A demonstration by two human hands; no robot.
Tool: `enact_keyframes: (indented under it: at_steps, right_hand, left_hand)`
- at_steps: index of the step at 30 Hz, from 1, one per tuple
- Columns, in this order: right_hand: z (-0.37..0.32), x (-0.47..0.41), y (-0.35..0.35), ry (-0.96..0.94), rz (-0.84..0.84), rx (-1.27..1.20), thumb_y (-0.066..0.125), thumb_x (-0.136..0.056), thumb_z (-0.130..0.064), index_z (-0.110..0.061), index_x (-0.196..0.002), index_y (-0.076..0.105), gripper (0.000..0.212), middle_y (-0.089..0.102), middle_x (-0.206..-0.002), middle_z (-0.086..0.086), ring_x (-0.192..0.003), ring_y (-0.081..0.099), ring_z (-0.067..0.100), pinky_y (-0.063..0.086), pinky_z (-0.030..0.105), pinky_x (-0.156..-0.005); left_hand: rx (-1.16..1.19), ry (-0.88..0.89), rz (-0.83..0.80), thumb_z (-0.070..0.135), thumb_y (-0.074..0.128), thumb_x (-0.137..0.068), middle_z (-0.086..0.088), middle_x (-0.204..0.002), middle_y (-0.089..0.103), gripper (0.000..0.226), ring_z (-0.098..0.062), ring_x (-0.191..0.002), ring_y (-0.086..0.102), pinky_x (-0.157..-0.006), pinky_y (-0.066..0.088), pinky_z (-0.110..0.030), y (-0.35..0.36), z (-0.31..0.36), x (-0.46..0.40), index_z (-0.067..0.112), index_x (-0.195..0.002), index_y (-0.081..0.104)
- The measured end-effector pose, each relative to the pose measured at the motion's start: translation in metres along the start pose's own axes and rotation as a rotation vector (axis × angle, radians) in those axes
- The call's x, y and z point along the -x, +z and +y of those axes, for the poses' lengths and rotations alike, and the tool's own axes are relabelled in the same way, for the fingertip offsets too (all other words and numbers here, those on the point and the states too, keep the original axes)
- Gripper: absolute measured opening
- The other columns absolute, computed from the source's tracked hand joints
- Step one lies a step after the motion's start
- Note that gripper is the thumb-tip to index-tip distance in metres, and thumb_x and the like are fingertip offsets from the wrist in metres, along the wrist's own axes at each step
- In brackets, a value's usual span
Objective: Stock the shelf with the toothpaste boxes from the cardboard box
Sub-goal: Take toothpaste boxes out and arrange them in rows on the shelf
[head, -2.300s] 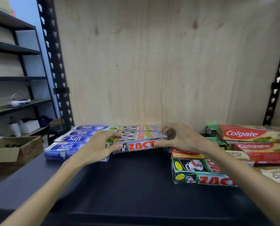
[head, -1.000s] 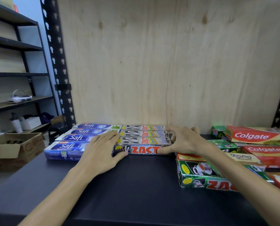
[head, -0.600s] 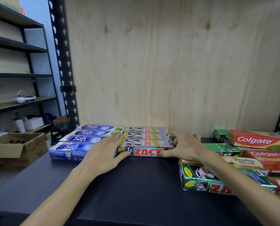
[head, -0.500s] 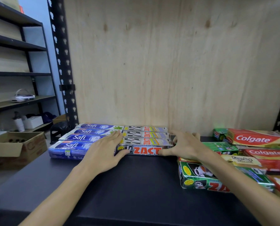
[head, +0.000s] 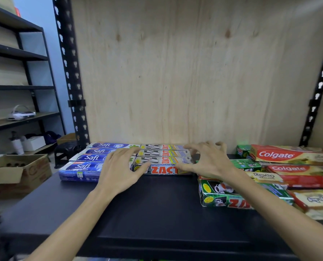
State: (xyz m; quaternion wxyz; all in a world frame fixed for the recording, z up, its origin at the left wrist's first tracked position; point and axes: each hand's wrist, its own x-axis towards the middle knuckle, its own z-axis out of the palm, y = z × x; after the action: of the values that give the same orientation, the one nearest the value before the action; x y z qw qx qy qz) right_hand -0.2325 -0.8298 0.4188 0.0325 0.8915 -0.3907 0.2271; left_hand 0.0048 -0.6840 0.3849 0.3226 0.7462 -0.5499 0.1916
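Several grey Zact toothpaste boxes (head: 162,153) lie side by side on the black shelf (head: 147,204), the front one (head: 163,170) showing its red logo. Blue Safi boxes (head: 81,166) lie in a row to their left, end to end with them. My left hand (head: 119,170) rests flat over the seam between the two rows, its thumb against the front Zact box. My right hand (head: 207,162) arches over the right ends of the Zact boxes with fingers spread, thumb touching the front box. Neither hand holds a box.
Red Colgate boxes (head: 288,155) and green Zact boxes (head: 224,200) are piled loosely at the right of the shelf. An open cardboard box (head: 15,172) stands low at the left. Black slotted uprights (head: 70,81) and a plywood back wall (head: 194,72) bound the shelf.
The front Zact box, tilted in both hands 2.3 s ago, now lies flat in line with the row. My right hand's fingers have risen and spread; my left hand stays resting.
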Motion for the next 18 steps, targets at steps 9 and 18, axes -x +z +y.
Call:
enact_keyframes:
  at_steps: [9, 18]
  right_hand:
    - [0.023, 0.064, -0.040, 0.055, 0.205, -0.259, 0.056, -0.089, -0.065, -0.042, -0.124, 0.064, 0.043, 0.069, -0.101, -0.022, -0.108, 0.060, 0.004, 0.029, 0.046, -0.101]
    - [0.112, 0.129, -0.079, 0.177, 0.253, -0.169, 0.054, -0.101, -0.036, -0.046, -0.119, 0.066, 0.024, 0.068, -0.121, -0.024, -0.121, 0.057, 0.014, 0.035, 0.052, -0.104]
  left_hand:
    - [0.199, 0.067, 0.081, 0.059, 0.064, -0.084, 0.021, -0.130, 0.059, 0.049, -0.005, -0.129, 0.046, -0.111, 0.030, -0.032, -0.008, 0.042, 0.029, 0.034, -0.126, 0.059]
    - [0.272, 0.171, -0.054, 0.068, 0.052, -0.085, 0.019, -0.125, 0.061, 0.050, -0.007, -0.123, 0.049, -0.106, 0.039, -0.040, 0.006, 0.121, 0.049, 0.036, -0.122, 0.061]
